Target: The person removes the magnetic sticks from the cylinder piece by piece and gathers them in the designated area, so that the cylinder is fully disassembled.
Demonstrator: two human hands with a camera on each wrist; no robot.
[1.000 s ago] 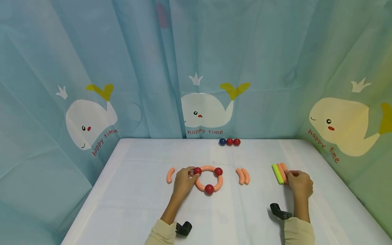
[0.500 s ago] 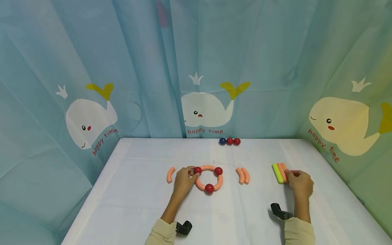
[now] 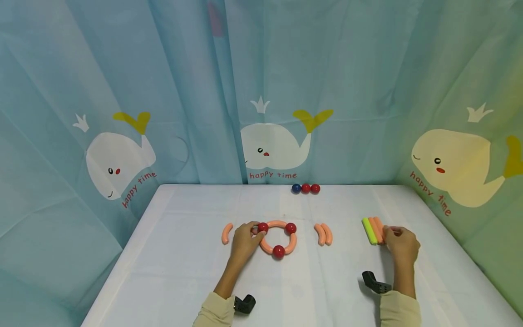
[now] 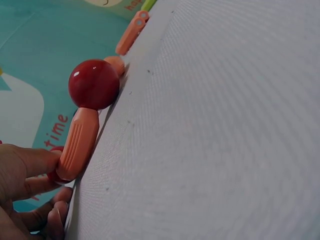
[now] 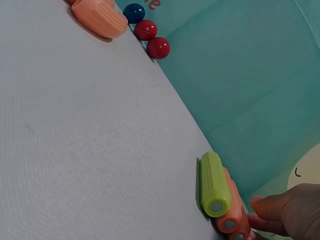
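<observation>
My left hand (image 3: 244,243) pinches a red ball (image 3: 263,228) at the left of a ring of curved orange rods (image 3: 278,224) and red balls lying on the table. In the left wrist view, its fingers are on either side of this red ball (image 4: 54,170), partly hidden behind a ribbed orange rod (image 4: 80,145). At the right, my right hand (image 3: 402,245) has its fingertips at the outer side of two straight orange rods (image 3: 376,230). A lime-green rod (image 3: 369,231) lies against their left side. In the right wrist view, thumb and fingers are beside the orange rod (image 5: 233,200), not round it.
One curved orange rod (image 3: 227,234) lies left of the ring, and two more curved rods (image 3: 323,234) lie right of it. A blue ball (image 3: 296,188) and two red balls (image 3: 310,188) line the back edge. A printed curtain (image 3: 347,150) stands behind the white table (image 3: 171,272).
My right hand has shifted very slightly right, away from the orange rods. The left hand and the ring have not visibly moved.
</observation>
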